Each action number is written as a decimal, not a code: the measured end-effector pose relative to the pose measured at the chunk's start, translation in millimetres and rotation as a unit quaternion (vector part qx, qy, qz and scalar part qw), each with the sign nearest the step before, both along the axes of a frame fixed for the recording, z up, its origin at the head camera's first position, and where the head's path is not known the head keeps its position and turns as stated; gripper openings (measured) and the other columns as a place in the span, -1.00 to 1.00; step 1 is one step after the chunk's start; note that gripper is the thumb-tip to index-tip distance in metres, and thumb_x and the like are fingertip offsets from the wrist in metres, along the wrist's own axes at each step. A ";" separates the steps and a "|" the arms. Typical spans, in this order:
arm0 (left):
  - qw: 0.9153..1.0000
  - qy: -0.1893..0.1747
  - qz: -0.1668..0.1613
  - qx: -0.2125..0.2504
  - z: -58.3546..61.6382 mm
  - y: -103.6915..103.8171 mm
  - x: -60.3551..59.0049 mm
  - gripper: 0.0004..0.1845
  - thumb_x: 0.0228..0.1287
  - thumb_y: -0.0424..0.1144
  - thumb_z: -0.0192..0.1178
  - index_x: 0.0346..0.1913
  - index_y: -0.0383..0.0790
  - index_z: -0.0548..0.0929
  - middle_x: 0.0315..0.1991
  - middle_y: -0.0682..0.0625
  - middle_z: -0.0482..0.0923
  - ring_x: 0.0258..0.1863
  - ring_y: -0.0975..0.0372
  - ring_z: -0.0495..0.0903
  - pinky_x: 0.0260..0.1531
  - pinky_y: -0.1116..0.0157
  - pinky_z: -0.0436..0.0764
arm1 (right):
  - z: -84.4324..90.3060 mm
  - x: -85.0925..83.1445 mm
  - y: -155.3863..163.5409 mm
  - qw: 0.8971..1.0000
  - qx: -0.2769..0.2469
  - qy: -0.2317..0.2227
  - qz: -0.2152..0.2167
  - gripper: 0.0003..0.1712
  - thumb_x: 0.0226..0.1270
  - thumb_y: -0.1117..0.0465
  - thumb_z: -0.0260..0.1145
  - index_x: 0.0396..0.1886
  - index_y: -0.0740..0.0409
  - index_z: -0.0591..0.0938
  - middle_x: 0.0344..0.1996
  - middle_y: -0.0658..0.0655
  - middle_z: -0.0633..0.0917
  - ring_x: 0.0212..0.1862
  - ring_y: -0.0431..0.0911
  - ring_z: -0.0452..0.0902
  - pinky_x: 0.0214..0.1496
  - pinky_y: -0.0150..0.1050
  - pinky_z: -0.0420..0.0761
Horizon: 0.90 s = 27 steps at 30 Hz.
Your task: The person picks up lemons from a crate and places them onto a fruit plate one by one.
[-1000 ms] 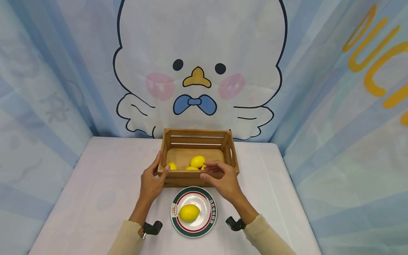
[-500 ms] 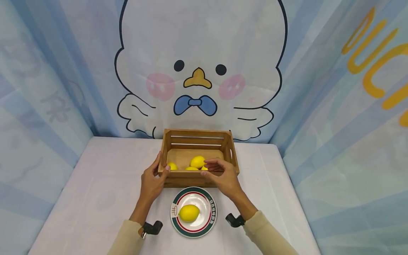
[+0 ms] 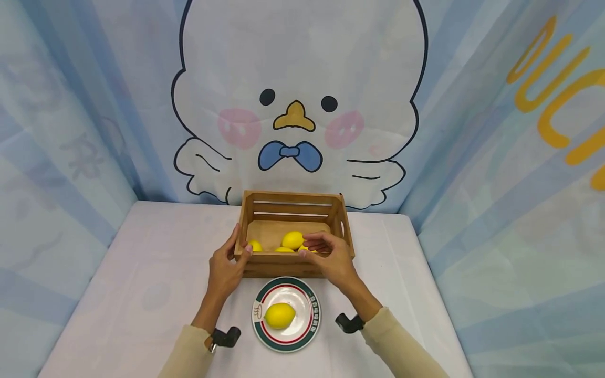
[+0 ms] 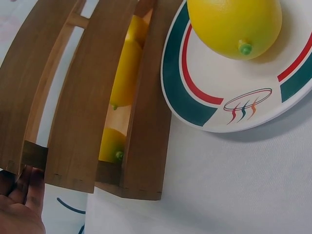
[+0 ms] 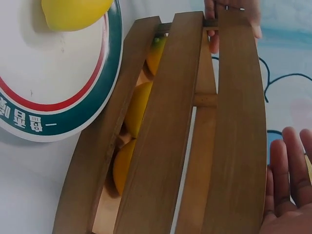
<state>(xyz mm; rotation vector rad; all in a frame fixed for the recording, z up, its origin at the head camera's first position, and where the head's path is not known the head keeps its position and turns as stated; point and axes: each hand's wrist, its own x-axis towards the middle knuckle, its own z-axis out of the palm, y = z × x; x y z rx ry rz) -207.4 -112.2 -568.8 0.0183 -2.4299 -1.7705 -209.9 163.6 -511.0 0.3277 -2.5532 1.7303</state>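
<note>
A slatted wooden crate (image 3: 294, 229) stands mid-table and holds several yellow lemons (image 3: 293, 240). My left hand (image 3: 230, 262) grips the crate's near left corner, thumb on the front rim and fingers along the left end. The right wrist view catches those fingers (image 5: 233, 13) over the end of the crate (image 5: 170, 122). My right hand (image 3: 317, 248) reaches over the front rim by the right-hand lemons, its fingers (image 5: 287, 180) straight and holding nothing. In front of the crate a green-and-red rimmed plate (image 3: 309, 315) carries one lemon (image 3: 280, 315).
The white-clothed table (image 3: 151, 283) is closed in by printed fabric walls at the back and on both sides. From the left wrist I see the plate (image 4: 204, 97) and its lemon (image 4: 234, 24) close beside the crate (image 4: 78, 112).
My right hand has moved forward over the crate's front rim toward the lemons inside. The left hand, crate and plate have stayed put.
</note>
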 end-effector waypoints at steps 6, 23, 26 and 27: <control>1.000 0.002 0.000 0.002 1.9 0.0 -0.7 -0.23 0.57 -0.02 0.27 0.70 0.10 0.18 0.68 0.11 0.19 0.63 -0.02 0.32 0.54 -0.06 0.44 | 2.4 -1.7 0.8 1.000 0.004 -0.009 0.004 -0.56 0.30 0.08 0.61 0.14 0.04 0.77 -0.05 0.11 0.82 0.01 -0.04 0.73 0.12 -0.30 0.74; 1.000 0.002 -0.003 0.004 2.0 1.9 0.5 -0.23 0.58 -0.04 0.26 0.70 0.05 0.18 0.69 0.10 0.17 0.64 -0.03 0.29 0.56 -0.06 0.41 | 9.0 -10.2 8.9 0.999 0.007 -0.039 0.014 -0.52 0.25 0.14 0.64 0.15 0.08 0.76 -0.02 0.16 0.82 -0.06 -0.01 0.73 0.06 -0.37 0.71; 1.000 0.001 -0.002 0.003 1.4 1.3 1.1 -0.23 0.58 -0.04 0.26 0.70 0.06 0.17 0.69 0.10 0.17 0.65 -0.02 0.28 0.56 -0.06 0.40 | 10.2 -10.9 8.5 0.999 0.007 -0.043 0.008 -0.53 0.25 0.14 0.64 0.15 0.06 0.76 0.01 0.15 0.82 -0.06 -0.01 0.73 0.06 -0.38 0.70; 1.000 0.000 -0.002 0.003 1.0 1.2 1.3 -0.23 0.58 -0.03 0.26 0.70 0.07 0.17 0.69 0.11 0.17 0.65 -0.02 0.27 0.57 -0.06 0.40 | 10.4 -11.3 8.2 0.999 0.008 -0.044 0.008 -0.53 0.26 0.13 0.63 0.15 0.06 0.76 0.02 0.15 0.82 -0.05 -0.01 0.72 0.06 -0.39 0.70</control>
